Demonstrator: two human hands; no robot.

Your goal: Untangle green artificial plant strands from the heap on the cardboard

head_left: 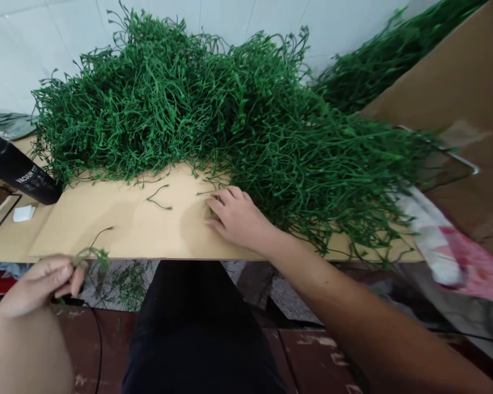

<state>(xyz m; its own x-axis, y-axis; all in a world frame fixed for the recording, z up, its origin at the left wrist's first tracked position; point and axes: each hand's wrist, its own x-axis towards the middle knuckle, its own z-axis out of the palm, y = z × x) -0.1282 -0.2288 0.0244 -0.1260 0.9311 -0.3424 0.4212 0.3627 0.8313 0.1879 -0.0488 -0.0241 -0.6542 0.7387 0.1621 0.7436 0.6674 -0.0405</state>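
A big heap of green plastic-looking stems [156, 104] covers the back and right of a cardboard-topped table [127, 230]. My left hand [45, 284], at the table's front left edge, pinches a few green stems [96, 254]. My right hand [240, 219] rests on the cardboard at the front of the heap, fingers curled and pointing left; whether anything lies under its fingers is hidden. One forked loose stem [160, 198] lies on the cardboard between my hands.
A black vacuum bottle [20, 167] leans at the left, beside a small white piece [23, 213]. A large cardboard box [456, 93] stands at the right, above a pink and white cloth [472, 262]. More stems [129, 284] lie below the table edge.
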